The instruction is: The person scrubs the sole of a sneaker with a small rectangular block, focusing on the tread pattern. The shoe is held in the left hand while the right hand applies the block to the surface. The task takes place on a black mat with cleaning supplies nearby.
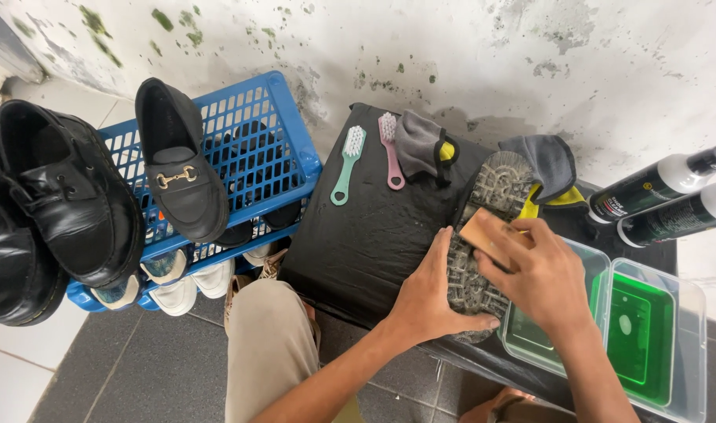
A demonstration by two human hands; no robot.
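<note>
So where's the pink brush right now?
The pink brush lies at the far edge of the black mat, between the green brush and a grey cloth, left of the upturned shoe.

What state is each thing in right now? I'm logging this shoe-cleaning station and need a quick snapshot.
Shoe: sole up on the black mat, steadied by the left hand.
Wooden brush: gripped in the right hand, pressed on the sole.
Green brush and pink brush: lying unused on the mat.
Two bottles: capped, lying on their sides.
Two clear tubs: open, holding green liquid.
Black loafer: resting on the blue basket.
</note>
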